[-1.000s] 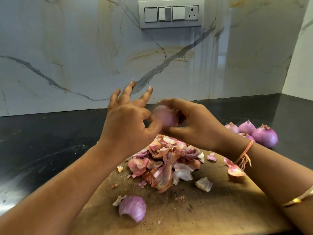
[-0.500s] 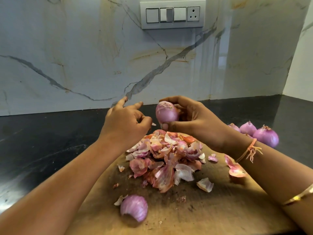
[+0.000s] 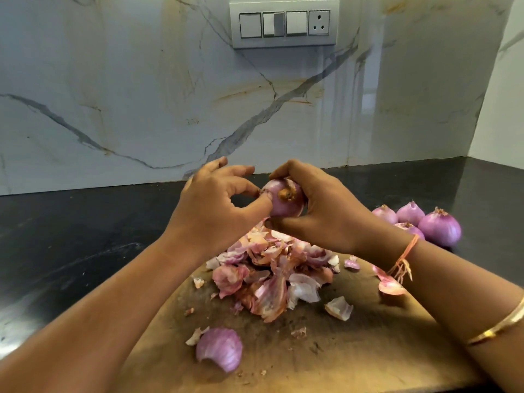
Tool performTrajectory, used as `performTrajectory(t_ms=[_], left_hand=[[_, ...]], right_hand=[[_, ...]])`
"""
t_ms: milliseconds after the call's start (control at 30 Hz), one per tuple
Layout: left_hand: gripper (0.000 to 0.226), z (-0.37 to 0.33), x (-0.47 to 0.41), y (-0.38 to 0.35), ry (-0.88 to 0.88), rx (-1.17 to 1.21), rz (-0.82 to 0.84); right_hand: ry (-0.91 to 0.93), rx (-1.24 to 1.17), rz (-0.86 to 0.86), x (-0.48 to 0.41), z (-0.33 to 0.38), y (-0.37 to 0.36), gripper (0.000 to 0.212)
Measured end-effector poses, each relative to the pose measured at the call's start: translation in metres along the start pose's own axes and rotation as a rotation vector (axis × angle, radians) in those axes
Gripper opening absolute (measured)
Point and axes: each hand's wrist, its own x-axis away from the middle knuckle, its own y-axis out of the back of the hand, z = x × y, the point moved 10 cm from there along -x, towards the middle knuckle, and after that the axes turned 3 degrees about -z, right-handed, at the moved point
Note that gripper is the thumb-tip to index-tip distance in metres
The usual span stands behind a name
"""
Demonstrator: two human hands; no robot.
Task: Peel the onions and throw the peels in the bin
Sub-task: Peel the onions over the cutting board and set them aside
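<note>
My right hand (image 3: 320, 211) grips a pink onion (image 3: 283, 204) above the board, its brown root end turned toward me. My left hand (image 3: 212, 205) meets it from the left, thumb pressed on the onion's side and forefinger pinching at a bit of skin at its top left edge. Under the hands a heap of pink and white peels (image 3: 272, 268) lies on the wooden cutting board (image 3: 354, 350). A large curved peel (image 3: 219, 348) rests near the board's front. No bin is in view.
Several whole onions (image 3: 439, 226) sit on the black counter (image 3: 71, 236) to the right, behind my right wrist. Loose peel scraps (image 3: 338, 307) dot the board. A marble wall with a switch panel (image 3: 283, 24) stands behind the counter.
The onion has been turned so its root end faces me. My left hand, apart from it half a second ago, has come back and pinches at its skin.
</note>
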Motion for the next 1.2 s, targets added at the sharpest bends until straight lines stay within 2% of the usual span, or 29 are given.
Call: performTrajectory(t_ms=[100, 167, 367, 567, 767, 933, 1067, 1200], left_hand=[[0.051, -0.002, 0.001, 0.003, -0.030, -0.023, -0.040], [0.055, -0.003, 0.001, 0.006, -0.054, -0.040, -0.061], [0.033, -0.011, 0.004, 0.007, -0.090, -0.107, -0.077], [0.050, -0.006, 0.000, 0.014, -0.150, -0.156, -0.153], [0.054, -0.007, 0.001, 0.005, -0.130, -0.078, -0.079], [0.041, -0.009, 0.002, 0.010, -0.152, -0.096, -0.111], [0.047, -0.012, 0.002, 0.010, -0.177, -0.108, -0.120], [0.044, -0.009, 0.001, 0.016, -0.183, -0.108, -0.167]], right_hand=[[0.033, 0.059, -0.007, 0.001, 0.005, 0.001, 0.052], [0.055, 0.086, -0.008, 0.001, 0.008, 0.001, 0.053], [0.084, 0.111, -0.005, 0.002, 0.011, 0.001, 0.055], [0.095, 0.087, 0.006, 0.002, 0.014, -0.002, 0.053], [0.054, 0.054, -0.008, 0.000, 0.007, 0.002, 0.051], [0.058, 0.049, 0.003, 0.000, 0.007, 0.001, 0.053], [0.059, 0.059, 0.006, 0.001, 0.008, 0.000, 0.053], [0.055, 0.020, 0.005, 0.001, 0.008, 0.001, 0.052]])
